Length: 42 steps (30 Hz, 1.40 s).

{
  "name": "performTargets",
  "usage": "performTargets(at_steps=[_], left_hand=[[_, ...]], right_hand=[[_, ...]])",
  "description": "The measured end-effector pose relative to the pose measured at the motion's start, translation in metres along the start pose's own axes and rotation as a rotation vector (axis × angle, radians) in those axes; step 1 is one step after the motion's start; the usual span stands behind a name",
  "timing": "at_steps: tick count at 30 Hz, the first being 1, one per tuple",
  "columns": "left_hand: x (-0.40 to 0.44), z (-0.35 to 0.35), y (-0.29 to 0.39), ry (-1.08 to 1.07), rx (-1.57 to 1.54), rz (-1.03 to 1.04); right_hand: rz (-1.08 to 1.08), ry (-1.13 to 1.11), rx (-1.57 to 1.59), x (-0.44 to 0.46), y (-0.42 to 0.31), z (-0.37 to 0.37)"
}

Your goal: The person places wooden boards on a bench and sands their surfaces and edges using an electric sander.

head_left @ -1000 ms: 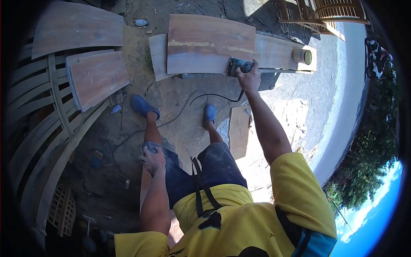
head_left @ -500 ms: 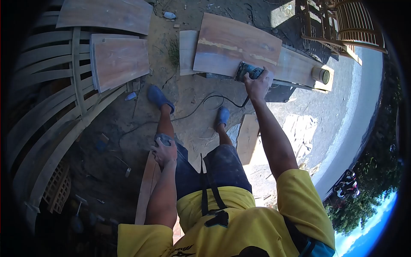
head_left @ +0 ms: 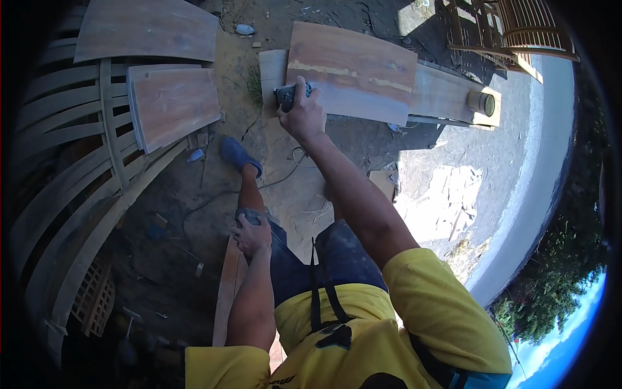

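At the near-left corner of the brown panel (head_left: 353,58): sander (head_left: 283,99), fingers of the right hand (head_left: 304,118) curled around it.
Left knee (head_left: 249,213): left hand (head_left: 253,236) resting, fingers loosely spread.

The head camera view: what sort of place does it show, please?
Probably an outdoor woodworking yard beside a grey paved road. Three things suggest it: the flat reddish-brown wooden panel, the dark teal handheld power tool under the right hand, and the brown slatted wooden furniture nearby.
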<state>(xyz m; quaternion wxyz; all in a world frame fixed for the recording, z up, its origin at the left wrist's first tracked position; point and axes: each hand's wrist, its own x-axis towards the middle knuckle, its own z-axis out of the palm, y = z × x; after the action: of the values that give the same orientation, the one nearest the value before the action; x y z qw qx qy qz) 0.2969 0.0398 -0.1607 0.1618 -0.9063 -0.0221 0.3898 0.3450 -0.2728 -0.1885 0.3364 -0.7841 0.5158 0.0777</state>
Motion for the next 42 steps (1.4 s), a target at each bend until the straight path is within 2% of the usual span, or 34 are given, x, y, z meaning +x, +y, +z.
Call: performTargets(at_steps=[11,15,20,24,29,33,35,37,38,39,42], left_hand=[[0.001,-0.001,0.004,0.09,0.033,0.011],[-0.003,-0.004,0.01,0.093,0.084,0.0],[-0.002,-0.002,0.005,0.097,0.104,0.003],[-0.006,-0.001,0.007,0.122,0.098,0.001],[-0.009,0.004,0.014,0.126,0.106,0.008],[-0.009,0.008,0.018,0.134,0.107,0.031],[-0.009,0.012,0.021,0.149,0.109,0.041],[-0.019,0.003,0.029,0.154,0.079,0.058],[-0.001,0.026,0.019,0.234,0.123,0.08],[0.0,0.026,0.018,0.229,0.086,0.083],[-0.008,0.011,0.065,0.227,0.098,0.091]], right_hand=[[0.234,0.28,-0.028,0.002,0.168,-0.075],[0.259,0.416,-0.033,0.005,0.237,-0.102],[0.487,0.486,-0.029,0.008,0.3,-0.137],[0.478,0.477,-0.016,0.01,0.288,-0.129],[0.258,0.454,0.006,0.007,0.219,-0.085],[0.236,0.176,0.091,-0.009,0.137,-0.068],[0.107,0.133,0.114,-0.015,0.117,-0.047],[-0.011,0.106,0.113,-0.02,0.108,-0.038],[-0.003,0.038,0.113,-0.021,0.106,-0.046],[0.006,0.073,0.113,-0.022,0.11,-0.048],[0.092,0.146,0.104,-0.022,0.143,-0.063]])
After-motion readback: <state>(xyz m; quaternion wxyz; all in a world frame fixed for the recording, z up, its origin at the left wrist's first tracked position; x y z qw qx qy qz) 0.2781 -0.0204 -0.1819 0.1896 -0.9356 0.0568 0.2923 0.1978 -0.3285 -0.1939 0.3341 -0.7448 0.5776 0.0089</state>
